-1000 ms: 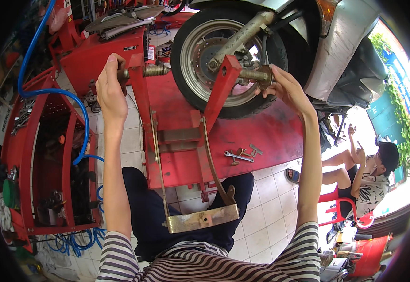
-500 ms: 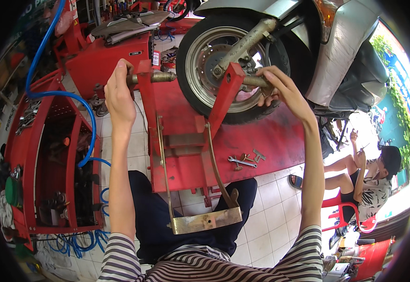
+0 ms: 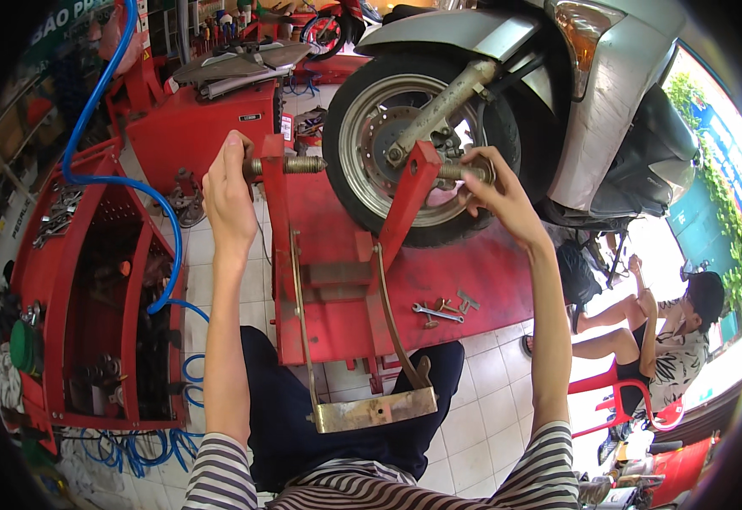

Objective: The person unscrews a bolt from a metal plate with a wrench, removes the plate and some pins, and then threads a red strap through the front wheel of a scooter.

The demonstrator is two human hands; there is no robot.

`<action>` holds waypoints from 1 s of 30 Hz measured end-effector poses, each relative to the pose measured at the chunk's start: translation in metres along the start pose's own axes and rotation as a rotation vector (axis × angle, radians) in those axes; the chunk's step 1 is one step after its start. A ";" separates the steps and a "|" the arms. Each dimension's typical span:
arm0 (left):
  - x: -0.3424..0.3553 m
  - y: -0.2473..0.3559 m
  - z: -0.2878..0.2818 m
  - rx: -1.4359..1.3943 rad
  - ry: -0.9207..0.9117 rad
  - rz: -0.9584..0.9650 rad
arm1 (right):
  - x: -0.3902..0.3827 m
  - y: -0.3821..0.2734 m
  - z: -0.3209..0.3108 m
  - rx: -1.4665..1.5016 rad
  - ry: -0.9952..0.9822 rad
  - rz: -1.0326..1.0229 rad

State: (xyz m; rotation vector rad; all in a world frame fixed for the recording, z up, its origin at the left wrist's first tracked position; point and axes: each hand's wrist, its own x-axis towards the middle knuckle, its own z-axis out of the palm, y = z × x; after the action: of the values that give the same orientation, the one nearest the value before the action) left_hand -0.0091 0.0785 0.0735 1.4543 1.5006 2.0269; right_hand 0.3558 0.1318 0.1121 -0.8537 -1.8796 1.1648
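A red wheel clamp with two upright arms stands on a red platform (image 3: 490,272) before me. A thick threaded screw (image 3: 305,165) passes through its left arm (image 3: 275,204), and my left hand (image 3: 231,204) is closed round that screw's outer end. At the right arm (image 3: 407,204), my right hand (image 3: 507,202) has its fingers curled round the outer end of another threaded screw (image 3: 452,172). Between the two screws lies an open gap. A curved metal bracket (image 3: 379,410) hangs from the clamp towards my lap. Just beyond the clamp is a scooter's front wheel (image 3: 362,183).
A wrench (image 3: 437,314) and small metal parts lie on the platform. At left are a red tool cart (image 3: 146,340) and a blue hose (image 3: 171,229). A silver scooter (image 3: 600,136) fills the far right. Another person (image 3: 673,340) sits on a red chair (image 3: 634,399).
The whole view has tilted up a little, so things sit lower in the picture. My right fingers have shifted round their screw end; my left hand keeps its hold.
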 end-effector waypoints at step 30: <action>0.001 -0.005 0.002 0.008 0.031 0.011 | 0.016 0.011 0.046 0.290 0.336 -0.039</action>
State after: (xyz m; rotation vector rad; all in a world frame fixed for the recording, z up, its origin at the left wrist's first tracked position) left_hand -0.0095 0.0826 0.0704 1.4442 1.5178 2.0613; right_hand 0.3106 0.1301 0.0918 -0.7898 -1.4104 1.1548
